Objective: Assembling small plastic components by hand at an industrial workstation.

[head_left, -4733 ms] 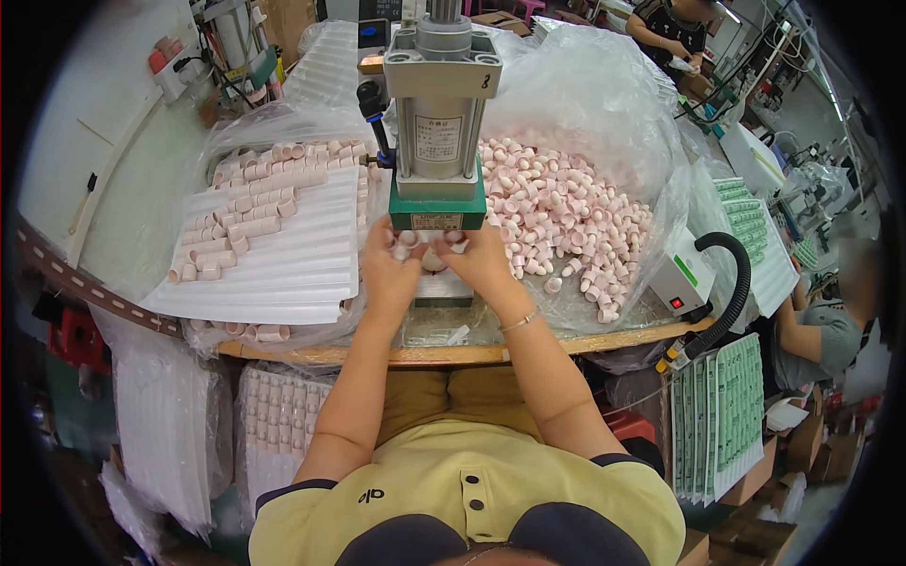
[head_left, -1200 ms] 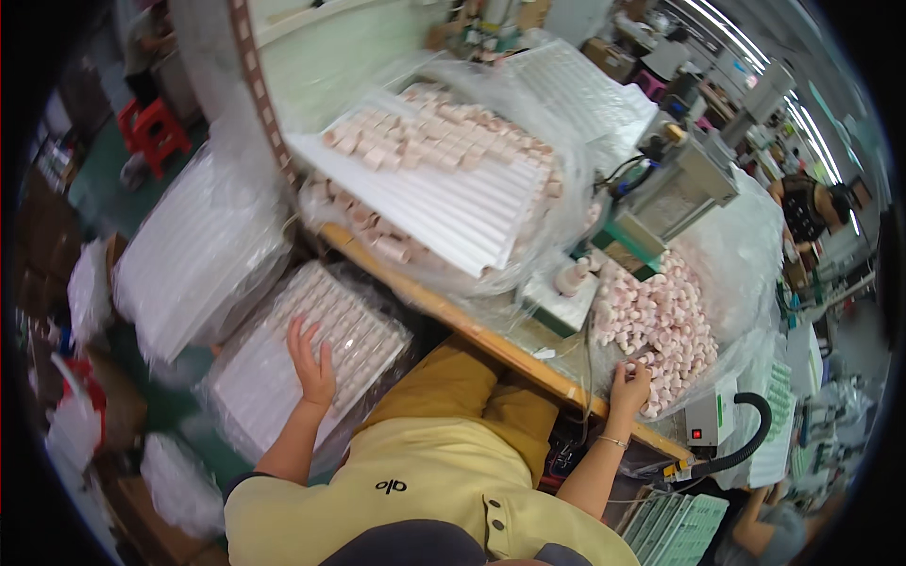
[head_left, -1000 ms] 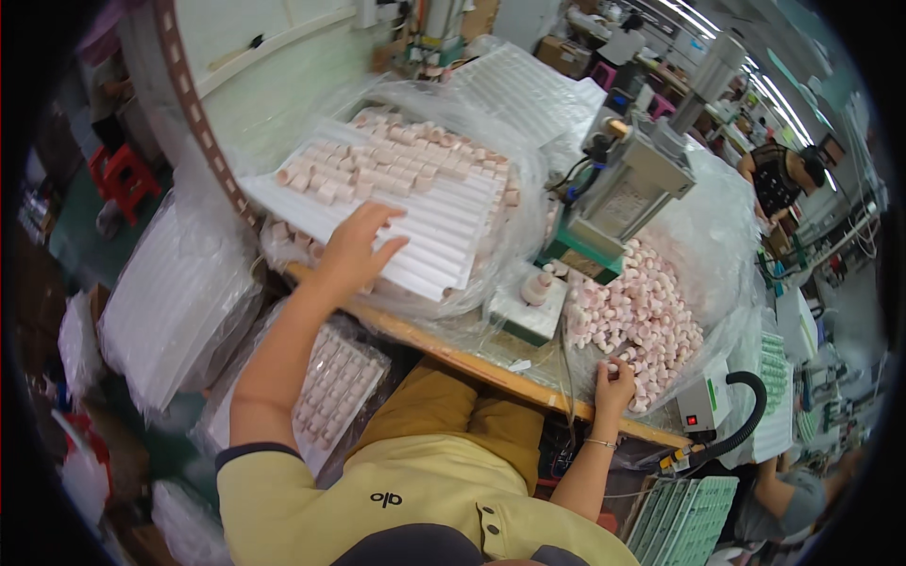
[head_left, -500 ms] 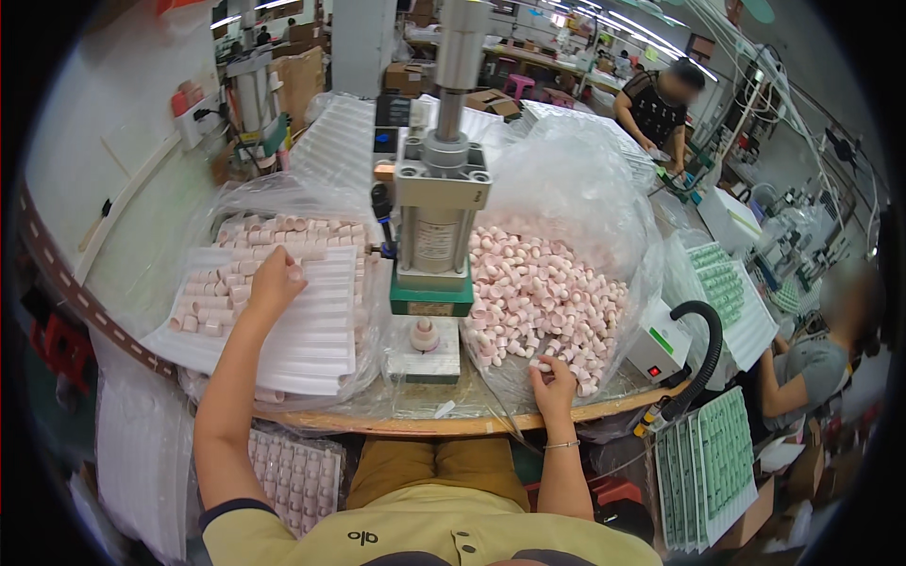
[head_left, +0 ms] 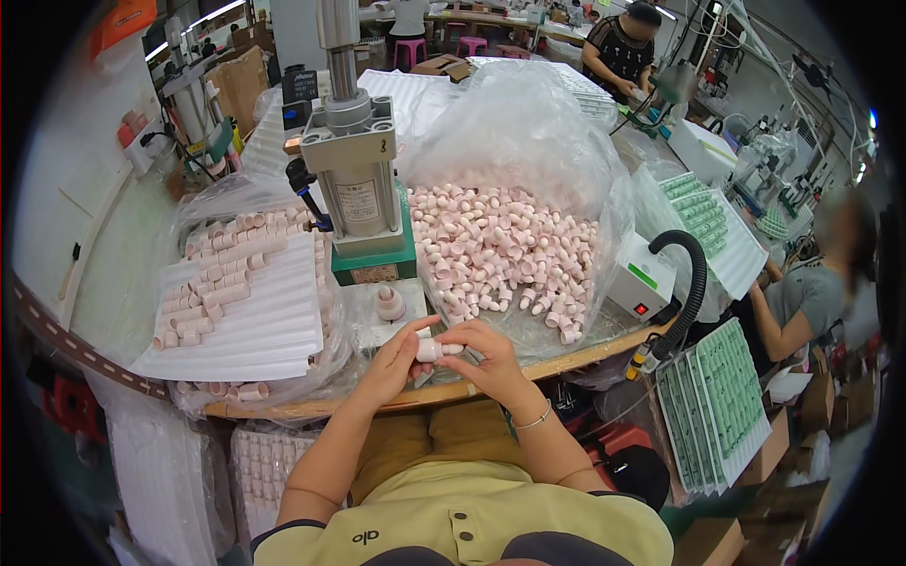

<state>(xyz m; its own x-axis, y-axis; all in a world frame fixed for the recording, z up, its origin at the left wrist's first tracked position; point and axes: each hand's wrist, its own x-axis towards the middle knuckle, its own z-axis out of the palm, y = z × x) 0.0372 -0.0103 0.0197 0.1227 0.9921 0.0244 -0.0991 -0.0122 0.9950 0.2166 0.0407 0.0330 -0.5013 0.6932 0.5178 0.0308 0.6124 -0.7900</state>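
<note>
Pink cap (head_left: 436, 349) pinched btwn both hands, left (head_left: 396, 363) & right (head_left: 491, 363); plastic bag (head_left: 528, 141) full of caps.

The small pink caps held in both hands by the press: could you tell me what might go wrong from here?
The left hand and right hand pinch the pink caps over the table edge, so one could drop to the floor. The press stands close behind; fingers might get caught under it.
</note>
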